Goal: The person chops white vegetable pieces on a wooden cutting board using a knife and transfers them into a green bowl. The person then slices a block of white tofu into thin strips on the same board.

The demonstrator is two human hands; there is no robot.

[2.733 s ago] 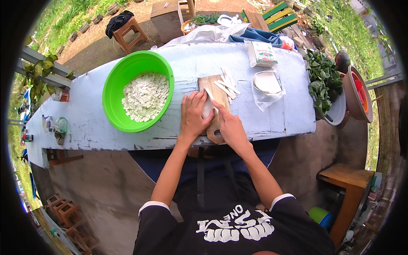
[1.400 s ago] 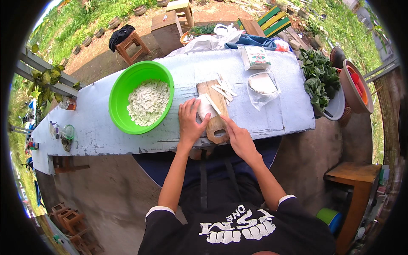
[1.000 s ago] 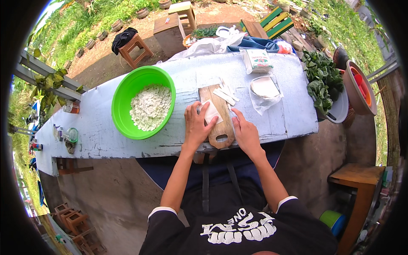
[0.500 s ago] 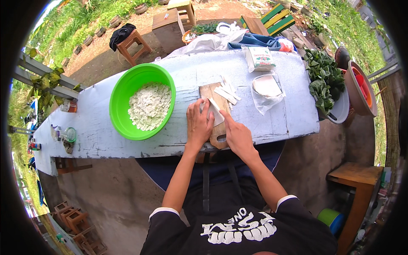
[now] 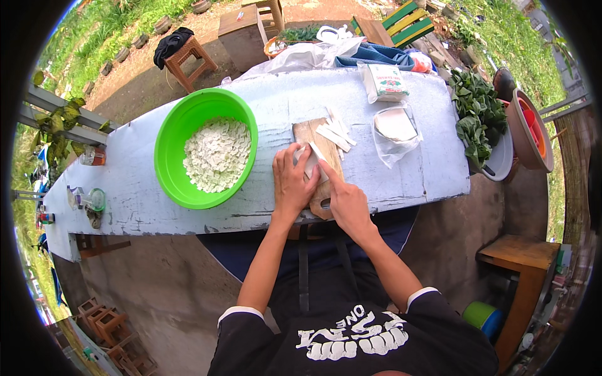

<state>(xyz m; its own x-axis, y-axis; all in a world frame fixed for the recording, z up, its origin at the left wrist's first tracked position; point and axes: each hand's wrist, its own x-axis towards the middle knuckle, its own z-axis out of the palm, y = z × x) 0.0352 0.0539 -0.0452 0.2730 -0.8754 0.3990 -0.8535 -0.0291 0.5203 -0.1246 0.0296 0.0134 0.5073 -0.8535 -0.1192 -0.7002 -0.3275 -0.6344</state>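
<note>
On a wooden cutting board (image 5: 306, 130) with a handle hole, my left hand (image 5: 292, 182) presses down a small stack of white sheets (image 5: 311, 164), its fingers bent over them. My right hand (image 5: 348, 203) is closed around a knife (image 5: 316, 151), with the index finger stretched along it; the handle is hidden in the palm. The narrow blade lies against the sheets beside my left fingertips. Several cut white strips (image 5: 336, 133) lie at the board's far right edge. To the left, a green basin (image 5: 164, 147) holds a heap of small white cut pieces (image 5: 217, 153).
An open plastic bag of white sheets (image 5: 396, 125) and a wrapped white packet (image 5: 384, 83) lie right of the board. Leafy greens (image 5: 475, 113) fill a basin at the table's right end. Small jars (image 5: 95, 199) stand far left. A wooden stand (image 5: 520, 252) is at lower right.
The knife and my right index finger have shifted slightly to the left across the sheets. My left hand keeps its place. The whole view has tilted a little.
</note>
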